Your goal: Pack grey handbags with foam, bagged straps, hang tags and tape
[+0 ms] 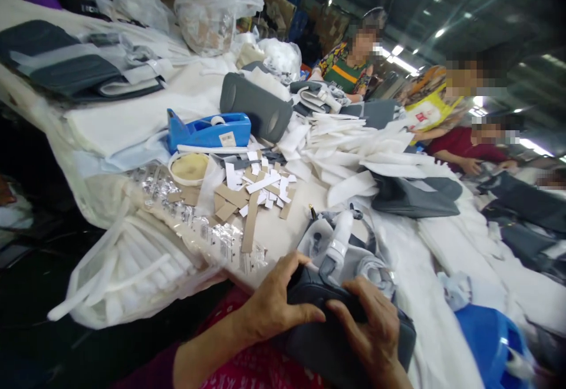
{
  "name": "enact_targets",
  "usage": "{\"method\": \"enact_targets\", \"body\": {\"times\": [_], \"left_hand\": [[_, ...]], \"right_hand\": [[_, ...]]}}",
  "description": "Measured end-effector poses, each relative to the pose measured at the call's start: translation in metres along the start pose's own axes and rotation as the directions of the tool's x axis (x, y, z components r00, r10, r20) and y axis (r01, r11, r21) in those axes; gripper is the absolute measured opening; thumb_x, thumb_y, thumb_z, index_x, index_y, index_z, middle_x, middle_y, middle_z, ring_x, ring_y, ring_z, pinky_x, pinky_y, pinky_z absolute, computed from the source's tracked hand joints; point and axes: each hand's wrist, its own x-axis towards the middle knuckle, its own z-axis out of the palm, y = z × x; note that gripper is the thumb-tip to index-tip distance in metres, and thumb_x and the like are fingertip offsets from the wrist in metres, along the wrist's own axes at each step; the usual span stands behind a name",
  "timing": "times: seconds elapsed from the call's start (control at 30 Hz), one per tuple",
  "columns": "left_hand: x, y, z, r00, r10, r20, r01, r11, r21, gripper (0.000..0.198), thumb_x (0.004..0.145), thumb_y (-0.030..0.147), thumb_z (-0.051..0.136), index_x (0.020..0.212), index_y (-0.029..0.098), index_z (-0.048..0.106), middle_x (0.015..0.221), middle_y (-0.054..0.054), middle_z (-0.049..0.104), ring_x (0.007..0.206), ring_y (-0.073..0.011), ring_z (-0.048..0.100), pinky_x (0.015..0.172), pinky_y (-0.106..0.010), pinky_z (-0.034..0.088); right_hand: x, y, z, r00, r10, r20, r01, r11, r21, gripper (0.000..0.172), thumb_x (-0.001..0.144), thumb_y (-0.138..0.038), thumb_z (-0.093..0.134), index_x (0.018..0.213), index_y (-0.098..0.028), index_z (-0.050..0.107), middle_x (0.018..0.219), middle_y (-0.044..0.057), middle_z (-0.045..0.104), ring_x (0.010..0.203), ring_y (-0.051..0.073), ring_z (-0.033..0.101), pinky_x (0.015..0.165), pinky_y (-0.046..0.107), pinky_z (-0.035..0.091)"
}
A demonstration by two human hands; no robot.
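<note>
A dark grey handbag (318,342) lies tilted at the table's near edge, against my red patterned clothing. My left hand (276,300) grips its upper left edge, fingers over the rim and thumb on the dark front. On the right, my right hand (371,321) clasps the same edge, its thumb close to the left thumb. Behind the rim stands the bag's handle, wrapped in white padding (340,236). Clear plastic-wrapped parts lie beside the handle. The fingertips behind the rim are partly hidden.
Cardboard and white paper strips (254,191) lie ahead, by a blue tape dispenser (207,129) and a tape roll (190,168). White foam pieces (336,141) pile behind. A bag of white foam rods (132,271) hangs left; a blue bin (490,342) stands right. Several people sit across the table.
</note>
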Motion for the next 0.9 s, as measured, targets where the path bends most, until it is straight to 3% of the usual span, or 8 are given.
{"method": "enact_targets", "body": {"times": [0.07, 0.2, 0.53, 0.7, 0.8, 0.9], "left_hand": [[0.003, -0.004, 0.004, 1.0, -0.026, 0.001, 0.026, 0.999, 0.037, 0.047, 0.066, 0.046, 0.08, 0.094, 0.017, 0.057, 0.089, -0.001, 0.058, 0.086, -0.0189, 0.055, 0.077, -0.027, 0.042], [0.006, -0.007, 0.007, 0.997, -0.079, -0.016, 0.08, 0.994, 0.069, 0.038, 0.071, 0.049, 0.074, 0.077, 0.016, 0.056, 0.072, 0.003, 0.053, 0.07, -0.0142, 0.051, 0.065, -0.024, 0.038], [0.009, -0.001, 0.015, 0.988, -0.137, -0.075, 0.148, 0.975, 0.168, 0.029, 0.081, 0.046, 0.064, 0.09, 0.018, 0.059, 0.077, 0.001, 0.062, 0.075, -0.017, 0.058, 0.067, -0.023, 0.045], [0.029, 0.0, 0.003, 0.97, -0.211, -0.122, 0.223, 0.971, 0.087, 0.039, 0.07, 0.048, 0.074, 0.091, 0.019, 0.061, 0.068, 0.004, 0.062, 0.061, -0.0157, 0.058, 0.052, -0.021, 0.046], [0.045, 0.0, -0.016, 0.933, -0.285, -0.221, 0.289, 0.957, -0.012, 0.051, 0.058, 0.042, 0.083, 0.099, 0.021, 0.062, 0.07, 0.005, 0.067, 0.057, -0.0165, 0.062, 0.05, -0.022, 0.051], [0.059, 0.002, -0.032, 0.883, -0.342, -0.323, 0.329, 0.939, -0.095, 0.054, 0.05, 0.033, 0.085, 0.098, 0.021, 0.064, 0.072, 0.004, 0.07, 0.059, -0.018, 0.065, 0.053, -0.024, 0.056]], "right_hand": [[-0.002, 0.0, 0.002, 1.0, 0.012, 0.01, -0.012, 0.999, 0.036, 0.022, 0.087, -0.04, 0.062, 0.085, -0.019, 0.054, 0.071, 0.001, 0.056, 0.064, 0.017, 0.056, 0.059, 0.029, 0.041], [-0.003, 0.002, 0.009, 0.997, 0.056, 0.056, -0.061, 0.995, 0.084, 0.022, 0.087, -0.038, 0.063, 0.082, -0.018, 0.054, 0.067, -0.001, 0.051, 0.061, 0.015, 0.05, 0.06, 0.029, 0.036], [0.005, 0.004, 0.014, 0.991, 0.134, 0.018, -0.135, 0.987, 0.084, 0.033, 0.089, -0.049, 0.055, 0.077, -0.018, 0.055, 0.067, 0.0, 0.055, 0.063, 0.015, 0.051, 0.062, 0.029, 0.033], [0.029, 0.009, 0.014, 0.979, 0.202, 0.002, -0.201, 0.977, 0.069, 0.036, 0.086, -0.056, 0.056, 0.093, -0.02, 0.056, 0.073, 0.0, 0.063, 0.067, 0.017, 0.059, 0.064, 0.028, 0.039], [0.046, 0.001, 0.011, 0.984, 0.176, -0.018, -0.174, 0.982, 0.068, 0.034, 0.086, -0.048, 0.059, 0.105, -0.019, 0.056, 0.085, 0.003, 0.067, 0.08, 0.021, 0.062, 0.07, 0.03, 0.044], [0.044, -0.015, -0.002, 0.97, 0.127, -0.208, -0.086, 0.977, 0.195, 0.028, 0.088, -0.026, 0.057, 0.115, -0.018, 0.054, 0.11, 0.007, 0.065, 0.103, 0.022, 0.057, 0.088, 0.033, 0.045]]}}
